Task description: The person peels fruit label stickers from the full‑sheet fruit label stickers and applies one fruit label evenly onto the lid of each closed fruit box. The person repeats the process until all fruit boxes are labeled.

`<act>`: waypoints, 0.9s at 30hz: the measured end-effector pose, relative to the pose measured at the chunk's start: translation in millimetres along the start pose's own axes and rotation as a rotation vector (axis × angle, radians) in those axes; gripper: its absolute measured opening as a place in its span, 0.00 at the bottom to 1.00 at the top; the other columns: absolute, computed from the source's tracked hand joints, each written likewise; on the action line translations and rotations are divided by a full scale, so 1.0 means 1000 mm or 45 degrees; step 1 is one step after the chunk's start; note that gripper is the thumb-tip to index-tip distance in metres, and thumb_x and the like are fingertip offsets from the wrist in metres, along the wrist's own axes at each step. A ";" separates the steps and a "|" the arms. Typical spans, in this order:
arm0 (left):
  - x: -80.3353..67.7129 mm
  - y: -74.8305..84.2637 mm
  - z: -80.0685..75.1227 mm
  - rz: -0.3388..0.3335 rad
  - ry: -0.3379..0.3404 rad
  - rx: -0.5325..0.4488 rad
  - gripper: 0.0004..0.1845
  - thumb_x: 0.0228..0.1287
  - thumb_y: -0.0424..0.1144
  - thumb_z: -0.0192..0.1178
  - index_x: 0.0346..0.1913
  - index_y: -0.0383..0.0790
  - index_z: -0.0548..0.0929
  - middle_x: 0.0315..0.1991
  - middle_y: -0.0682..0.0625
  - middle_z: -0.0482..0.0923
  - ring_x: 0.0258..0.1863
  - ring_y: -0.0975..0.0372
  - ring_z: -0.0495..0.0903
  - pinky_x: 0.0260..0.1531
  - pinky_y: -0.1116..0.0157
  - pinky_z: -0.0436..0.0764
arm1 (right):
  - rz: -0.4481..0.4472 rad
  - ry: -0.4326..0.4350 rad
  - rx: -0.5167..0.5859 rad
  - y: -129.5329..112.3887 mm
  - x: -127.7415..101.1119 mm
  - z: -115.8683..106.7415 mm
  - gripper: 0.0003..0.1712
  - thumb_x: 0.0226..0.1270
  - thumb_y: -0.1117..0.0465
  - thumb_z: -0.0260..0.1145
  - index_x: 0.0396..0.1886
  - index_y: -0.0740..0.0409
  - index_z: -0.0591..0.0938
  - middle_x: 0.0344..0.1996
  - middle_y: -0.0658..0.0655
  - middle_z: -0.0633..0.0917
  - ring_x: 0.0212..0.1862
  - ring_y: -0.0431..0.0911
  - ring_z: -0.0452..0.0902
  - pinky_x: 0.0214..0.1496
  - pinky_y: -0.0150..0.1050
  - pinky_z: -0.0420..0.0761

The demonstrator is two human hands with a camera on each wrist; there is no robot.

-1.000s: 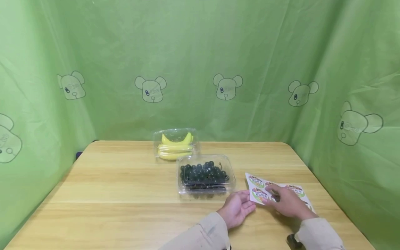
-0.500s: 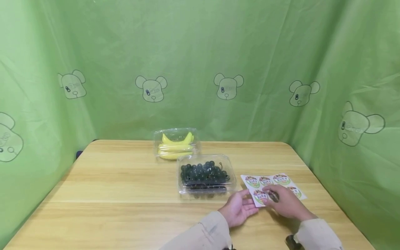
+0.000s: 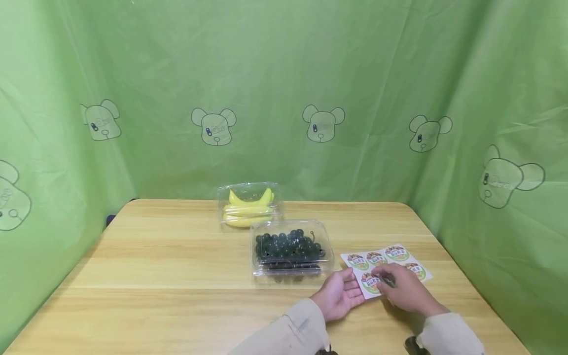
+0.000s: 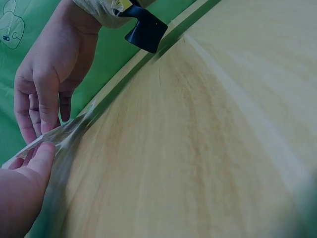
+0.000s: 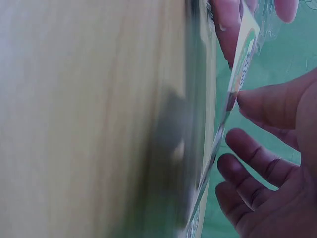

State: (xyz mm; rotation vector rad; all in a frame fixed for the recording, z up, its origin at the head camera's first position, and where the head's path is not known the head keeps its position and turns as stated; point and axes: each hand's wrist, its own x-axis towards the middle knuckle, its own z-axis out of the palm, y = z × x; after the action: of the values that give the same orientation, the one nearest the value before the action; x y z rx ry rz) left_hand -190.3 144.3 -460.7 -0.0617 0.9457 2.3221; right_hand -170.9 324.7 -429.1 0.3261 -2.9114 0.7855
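A white sheet of round, colourful fruit-pattern stickers [image 3: 397,254] is held a little above the table, tilted and seen nearly edge-on in the right wrist view. My left hand [image 3: 336,297] lies palm up and pinches the sheet's near-left corner, thumb on top and fingers beneath. Over the sheet, my right hand [image 3: 408,291] has its thumb [image 5: 267,104] and index fingertip at a sticker in the near row. Whether they pinch that sticker's edge is hidden. The right hand's other fingers [image 5: 247,173] are bent and off the sheet.
Left of the sheet stands a clear plastic clamshell box of dark grapes [image 3: 290,246]. Behind it is another clear box holding yellow bananas [image 3: 248,212]. Both sit on a wooden table [image 3: 177,305], enclosed by green curtains [image 3: 266,59] with bear-head drawings.
The sticker sheet has turned and shifted slightly left, showing more of its far row of stickers. Both hands have stayed nearly in place, the right thumb and index finger still at the near row.
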 end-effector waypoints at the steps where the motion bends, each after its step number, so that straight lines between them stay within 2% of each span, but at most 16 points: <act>1: 0.000 0.000 0.000 -0.003 -0.006 0.001 0.26 0.72 0.41 0.47 0.59 0.16 0.66 0.50 0.30 0.76 0.58 0.37 0.71 0.62 0.45 0.69 | 0.000 -0.001 0.006 0.000 0.000 0.000 0.17 0.56 0.68 0.69 0.47 0.62 0.82 0.44 0.60 0.84 0.48 0.58 0.78 0.53 0.62 0.76; 7: -0.001 0.001 0.000 -0.021 -0.011 -0.004 0.27 0.72 0.41 0.48 0.59 0.16 0.65 0.50 0.29 0.75 0.59 0.37 0.70 0.62 0.45 0.68 | -0.010 0.017 0.043 -0.004 0.000 0.003 0.13 0.59 0.65 0.69 0.44 0.58 0.83 0.39 0.52 0.84 0.44 0.50 0.79 0.50 0.56 0.79; 11: -0.002 0.002 0.001 -0.027 -0.014 -0.004 0.27 0.72 0.41 0.49 0.58 0.16 0.66 0.50 0.28 0.74 0.58 0.36 0.70 0.62 0.45 0.69 | -0.029 0.032 0.044 -0.006 -0.002 0.004 0.11 0.59 0.62 0.70 0.42 0.56 0.83 0.38 0.50 0.84 0.42 0.49 0.79 0.48 0.54 0.79; 20: -0.003 0.005 0.000 -0.045 -0.064 -0.010 0.31 0.74 0.44 0.45 0.61 0.14 0.63 0.54 0.23 0.70 0.60 0.35 0.68 0.63 0.45 0.68 | -0.072 0.081 0.006 -0.007 -0.002 0.006 0.13 0.56 0.60 0.73 0.42 0.57 0.84 0.40 0.54 0.85 0.45 0.54 0.80 0.51 0.58 0.78; 27: -0.003 0.006 -0.001 -0.061 -0.050 -0.018 0.37 0.75 0.51 0.41 0.62 0.11 0.58 0.58 0.18 0.63 0.62 0.32 0.64 0.65 0.43 0.63 | -0.080 0.050 0.018 -0.009 -0.001 0.006 0.18 0.53 0.57 0.75 0.43 0.58 0.84 0.41 0.54 0.85 0.46 0.54 0.79 0.51 0.57 0.78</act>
State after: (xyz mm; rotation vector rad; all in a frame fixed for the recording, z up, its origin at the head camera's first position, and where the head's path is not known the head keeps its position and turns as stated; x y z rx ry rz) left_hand -191.7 139.2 -456.7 -0.0440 0.8990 2.2775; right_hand -168.3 314.2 -430.2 0.3974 -2.8456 0.7939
